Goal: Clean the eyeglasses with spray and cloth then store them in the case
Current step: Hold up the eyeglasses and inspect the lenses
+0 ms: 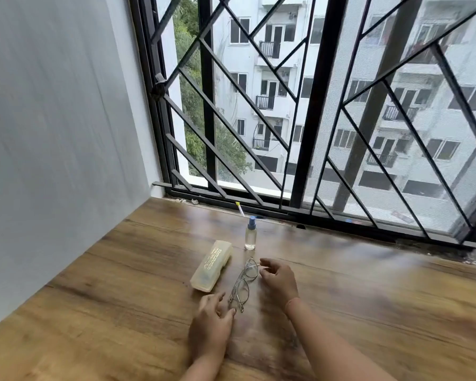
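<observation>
Flanking folded eyeglasses [243, 284] on a wooden table [368, 312].
Left hand [213, 320] and right hand [278, 276] lay loosely curled, holding nothing; case [211, 265] and spray bottle [250, 232] stood nearby.

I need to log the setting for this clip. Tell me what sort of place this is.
Probably a room in an upper-floor flat: a wooden desk set against a barred window, with an apartment block and its balconies seen across the way. On the desk lie eyeglasses, a case and a spray bottle.
</observation>
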Demonstrator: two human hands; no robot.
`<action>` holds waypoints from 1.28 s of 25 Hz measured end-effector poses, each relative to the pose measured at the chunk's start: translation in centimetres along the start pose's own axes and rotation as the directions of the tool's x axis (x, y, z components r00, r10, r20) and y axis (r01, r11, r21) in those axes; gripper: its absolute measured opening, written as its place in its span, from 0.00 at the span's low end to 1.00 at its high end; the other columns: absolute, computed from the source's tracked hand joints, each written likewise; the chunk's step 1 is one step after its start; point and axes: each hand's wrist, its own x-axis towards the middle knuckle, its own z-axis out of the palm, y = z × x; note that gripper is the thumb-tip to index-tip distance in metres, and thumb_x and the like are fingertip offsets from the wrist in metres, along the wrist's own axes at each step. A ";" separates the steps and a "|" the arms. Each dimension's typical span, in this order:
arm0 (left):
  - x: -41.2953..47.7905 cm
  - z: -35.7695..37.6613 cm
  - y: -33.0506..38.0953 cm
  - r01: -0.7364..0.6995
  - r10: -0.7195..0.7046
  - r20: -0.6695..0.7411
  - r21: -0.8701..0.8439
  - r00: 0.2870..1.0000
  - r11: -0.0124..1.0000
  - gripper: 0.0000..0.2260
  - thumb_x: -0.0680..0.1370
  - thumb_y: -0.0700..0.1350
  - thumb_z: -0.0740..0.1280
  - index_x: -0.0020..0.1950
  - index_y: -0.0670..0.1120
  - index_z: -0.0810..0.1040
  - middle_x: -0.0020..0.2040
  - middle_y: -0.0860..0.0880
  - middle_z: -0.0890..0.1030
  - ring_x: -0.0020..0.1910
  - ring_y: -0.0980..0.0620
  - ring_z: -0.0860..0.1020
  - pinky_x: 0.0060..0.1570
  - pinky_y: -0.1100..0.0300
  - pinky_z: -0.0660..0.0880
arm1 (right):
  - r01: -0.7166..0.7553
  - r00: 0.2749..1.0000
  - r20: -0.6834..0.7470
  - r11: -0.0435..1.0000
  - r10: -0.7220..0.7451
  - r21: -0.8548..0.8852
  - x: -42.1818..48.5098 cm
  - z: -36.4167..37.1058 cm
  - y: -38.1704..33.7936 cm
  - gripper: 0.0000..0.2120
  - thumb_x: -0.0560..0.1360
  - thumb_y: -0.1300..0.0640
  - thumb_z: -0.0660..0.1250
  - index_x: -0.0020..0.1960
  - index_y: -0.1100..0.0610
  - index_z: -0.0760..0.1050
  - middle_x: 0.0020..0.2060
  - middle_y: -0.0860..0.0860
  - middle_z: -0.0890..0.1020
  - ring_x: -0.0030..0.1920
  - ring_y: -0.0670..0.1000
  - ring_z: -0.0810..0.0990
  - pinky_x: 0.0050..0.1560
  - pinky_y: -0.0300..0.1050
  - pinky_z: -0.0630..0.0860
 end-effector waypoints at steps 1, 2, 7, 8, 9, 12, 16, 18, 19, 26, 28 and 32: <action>0.2 0.0 0.2 0.001 -0.001 0.005 -0.004 1.000 1.000 0.15 0.67 0.46 0.74 0.53 0.54 0.80 0.50 0.56 0.79 0.42 0.52 0.79 0.41 0.61 0.72 | -0.003 1.000 -0.002 1.000 0.003 -0.012 0.7 0.1 0.0 0.14 0.71 0.68 0.64 0.56 0.63 0.78 0.50 0.55 0.82 0.44 0.49 0.78 0.49 0.37 0.72; 0.3 0.0 0.6 0.010 -0.010 -0.008 -0.001 1.000 1.000 0.14 0.67 0.46 0.74 0.52 0.54 0.80 0.49 0.56 0.79 0.43 0.53 0.79 0.42 0.61 0.72 | -0.007 1.000 0.002 0.999 0.007 -0.033 1.1 0.1 -0.3 0.15 0.71 0.68 0.64 0.57 0.63 0.78 0.51 0.56 0.82 0.45 0.49 0.78 0.51 0.39 0.73; 0.8 0.5 1.0 0.062 -0.063 -0.033 -0.026 0.997 0.998 0.12 0.68 0.45 0.74 0.50 0.54 0.81 0.48 0.58 0.81 0.43 0.56 0.79 0.41 0.64 0.70 | 0.023 0.995 0.098 0.997 -0.015 -0.078 2.6 0.5 -0.9 0.14 0.73 0.68 0.62 0.56 0.63 0.78 0.49 0.53 0.82 0.51 0.50 0.78 0.56 0.43 0.71; 0.8 0.6 1.0 0.058 -0.059 -0.038 -0.027 0.998 0.998 0.12 0.68 0.44 0.74 0.50 0.54 0.82 0.48 0.58 0.81 0.44 0.56 0.79 0.41 0.64 0.70 | 0.042 0.993 0.112 0.995 -0.032 -0.093 2.7 0.6 -0.9 0.14 0.73 0.69 0.61 0.56 0.62 0.79 0.50 0.55 0.82 0.52 0.49 0.78 0.56 0.42 0.71; 0.9 0.7 0.9 0.051 -0.052 -0.041 -0.023 0.998 0.998 0.12 0.68 0.43 0.74 0.50 0.53 0.82 0.48 0.58 0.81 0.44 0.56 0.79 0.42 0.64 0.71 | 0.051 0.991 0.130 0.993 -0.037 -0.105 2.9 0.7 -0.7 0.15 0.73 0.69 0.61 0.56 0.62 0.79 0.52 0.55 0.82 0.52 0.48 0.77 0.57 0.40 0.70; 1.0 1.0 0.9 0.060 -0.059 -0.047 0.000 0.997 0.998 0.11 0.68 0.43 0.73 0.48 0.54 0.82 0.48 0.59 0.81 0.48 0.55 0.79 0.45 0.62 0.72 | 0.056 0.987 0.158 0.987 -0.031 -0.154 3.5 0.8 -0.3 0.16 0.73 0.70 0.60 0.59 0.63 0.77 0.57 0.55 0.80 0.56 0.48 0.76 0.57 0.32 0.66; 1.0 1.2 0.9 0.060 -0.058 -0.051 0.035 0.997 0.998 0.09 0.69 0.44 0.72 0.47 0.55 0.83 0.47 0.60 0.81 0.49 0.56 0.78 0.46 0.61 0.74 | 0.041 0.988 0.155 0.988 -0.018 -0.148 3.7 1.0 0.3 0.17 0.73 0.70 0.60 0.60 0.63 0.76 0.59 0.57 0.79 0.60 0.50 0.76 0.54 0.25 0.62; 1.0 1.3 0.9 0.049 -0.047 -0.064 0.029 0.997 0.998 0.09 0.69 0.43 0.72 0.47 0.55 0.83 0.47 0.59 0.82 0.48 0.55 0.78 0.45 0.61 0.74 | 0.037 0.990 0.139 0.990 -0.017 -0.137 3.5 0.7 0.7 0.17 0.72 0.71 0.60 0.58 0.62 0.77 0.57 0.56 0.80 0.59 0.49 0.76 0.53 0.26 0.63; 1.0 1.4 1.0 0.041 -0.039 -0.069 0.023 0.997 0.999 0.10 0.69 0.42 0.73 0.46 0.54 0.83 0.46 0.59 0.82 0.47 0.55 0.79 0.44 0.62 0.73 | 0.033 0.992 0.124 0.991 -0.016 -0.130 3.2 0.4 0.9 0.17 0.72 0.71 0.60 0.58 0.62 0.78 0.57 0.56 0.80 0.59 0.49 0.76 0.53 0.26 0.63; 0.6 2.9 2.3 -0.010 0.010 -0.025 -0.023 1.000 1.000 0.09 0.68 0.38 0.72 0.43 0.51 0.85 0.44 0.53 0.85 0.44 0.50 0.81 0.41 0.62 0.72 | -0.051 0.998 -0.050 0.995 0.047 -0.082 0.0 -4.5 4.5 0.16 0.71 0.71 0.61 0.58 0.64 0.77 0.56 0.58 0.81 0.57 0.49 0.77 0.47 0.22 0.66; 0.2 3.6 3.2 -0.023 0.024 0.013 -0.032 1.000 0.999 0.08 0.69 0.38 0.72 0.43 0.49 0.85 0.43 0.50 0.85 0.44 0.48 0.81 0.40 0.61 0.72 | -0.089 0.990 -0.116 0.993 0.080 -0.076 -1.5 -6.3 5.7 0.16 0.71 0.71 0.62 0.57 0.64 0.77 0.55 0.59 0.81 0.55 0.48 0.78 0.43 0.18 0.66; -0.8 5.3 5.0 -0.061 0.072 0.102 -0.101 0.992 0.993 0.07 0.70 0.40 0.72 0.44 0.49 0.85 0.43 0.48 0.85 0.44 0.49 0.82 0.42 0.58 0.75 | -0.161 0.959 -0.240 0.986 0.149 -0.033 -4.7 -9.7 7.7 0.15 0.71 0.70 0.63 0.56 0.62 0.79 0.53 0.57 0.82 0.53 0.46 0.78 0.41 0.18 0.66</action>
